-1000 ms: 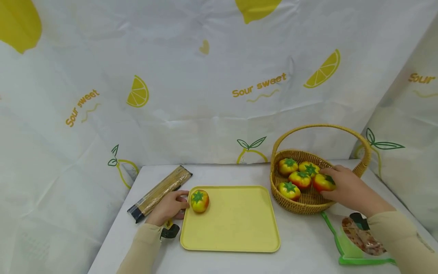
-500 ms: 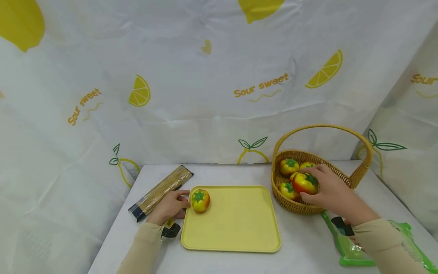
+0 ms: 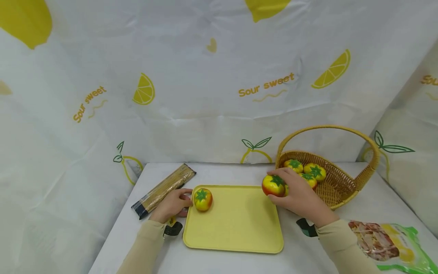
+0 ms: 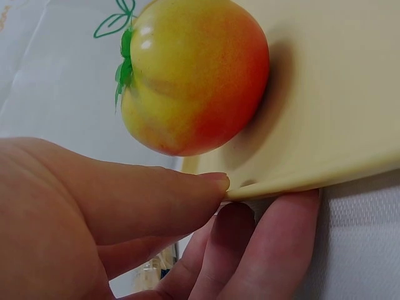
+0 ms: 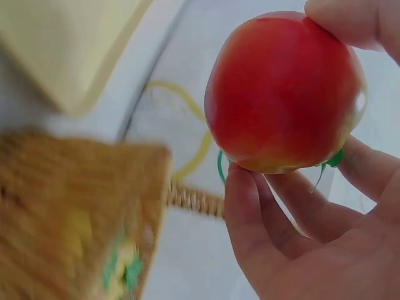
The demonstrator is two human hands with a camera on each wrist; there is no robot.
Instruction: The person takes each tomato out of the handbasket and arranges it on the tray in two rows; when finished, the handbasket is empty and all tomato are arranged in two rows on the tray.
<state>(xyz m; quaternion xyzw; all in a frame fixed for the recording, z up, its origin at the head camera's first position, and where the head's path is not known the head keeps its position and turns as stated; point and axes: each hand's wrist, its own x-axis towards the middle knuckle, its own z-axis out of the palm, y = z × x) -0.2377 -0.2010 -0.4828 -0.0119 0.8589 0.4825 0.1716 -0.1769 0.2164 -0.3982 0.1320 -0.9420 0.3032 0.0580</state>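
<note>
My left hand (image 3: 171,206) pinches the left rim of a yellow tray (image 3: 236,224). In the left wrist view its thumb (image 4: 169,194) lies at the top of the rim and the fingers are beneath. A yellow-red toy tomato (image 3: 203,199) with a green leafy top sits on the tray near that hand. My right hand (image 3: 299,194) grips another tomato (image 3: 272,185) between thumb and fingers, over the tray's upper right corner. The right wrist view shows this tomato's red underside (image 5: 281,94). Several more tomatoes (image 3: 315,172) lie in a wicker basket (image 3: 345,180), partly hidden by the right hand.
The basket's tall arched handle (image 3: 328,127) rises at the back right. A clear packet of thin sticks (image 3: 165,190) lies left of the tray. At the front right is a green-edged food bag (image 3: 383,241). A lemon-print cloth (image 3: 205,95) hangs behind the table.
My right hand has lifted a tomato out of the basket and carried it left to the tray's corner. The left hand stays at the tray's rim. The view has turned slightly.
</note>
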